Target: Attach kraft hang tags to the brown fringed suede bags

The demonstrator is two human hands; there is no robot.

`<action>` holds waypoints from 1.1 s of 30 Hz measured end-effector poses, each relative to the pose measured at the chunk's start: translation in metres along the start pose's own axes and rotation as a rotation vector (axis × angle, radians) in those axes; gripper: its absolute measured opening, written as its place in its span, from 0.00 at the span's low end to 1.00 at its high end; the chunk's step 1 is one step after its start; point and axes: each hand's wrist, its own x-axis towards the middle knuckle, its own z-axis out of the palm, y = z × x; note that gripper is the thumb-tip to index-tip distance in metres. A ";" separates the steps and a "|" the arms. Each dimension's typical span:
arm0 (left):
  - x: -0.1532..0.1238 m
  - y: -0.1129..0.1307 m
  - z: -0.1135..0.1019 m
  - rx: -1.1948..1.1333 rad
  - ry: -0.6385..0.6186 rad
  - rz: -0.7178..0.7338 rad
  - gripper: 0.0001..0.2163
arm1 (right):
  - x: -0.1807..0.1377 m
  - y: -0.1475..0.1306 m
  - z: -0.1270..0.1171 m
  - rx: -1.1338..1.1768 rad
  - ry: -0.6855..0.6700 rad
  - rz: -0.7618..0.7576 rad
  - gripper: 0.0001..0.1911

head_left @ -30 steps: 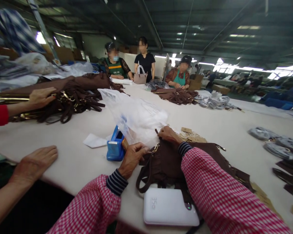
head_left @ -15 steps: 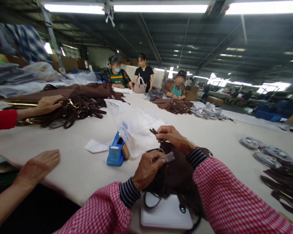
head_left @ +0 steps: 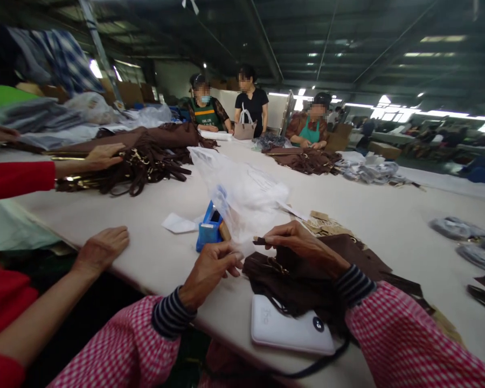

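My right hand pinches a short dark brown strap end above a brown bag with gold-coloured hardware. The bag lies crumpled on the table under that hand. My left hand is to the left of the bag, apart from it, its fingers bent and drawn together. Whatever may be between those fingertips is too blurred to make out. A white power bank with a dark cable lies at the table edge, partly under the bag. Just beyond my left hand stands a blue tape dispenser.
Clear plastic bags lie behind the dispenser, near tan tags. A co-worker's hand rests on the table at left; another hand touches piled brown bags. Grey bundled straps lie right. Several people are beyond.
My left hand has moved away from the bag to the left; the clear strip it held no longer shows plainly. My right hand keeps the strap end. The view has tilted down and shifted left.
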 end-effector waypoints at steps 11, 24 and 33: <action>-0.015 -0.011 0.004 -0.062 0.044 -0.067 0.10 | -0.021 -0.005 0.009 0.099 -0.045 0.047 0.09; -0.008 -0.002 0.018 -0.302 -0.059 -0.123 0.19 | -0.036 -0.007 0.013 0.089 0.016 0.056 0.11; 0.012 0.009 0.048 -0.769 0.061 -0.024 0.19 | -0.032 -0.009 0.016 0.028 -0.069 0.000 0.15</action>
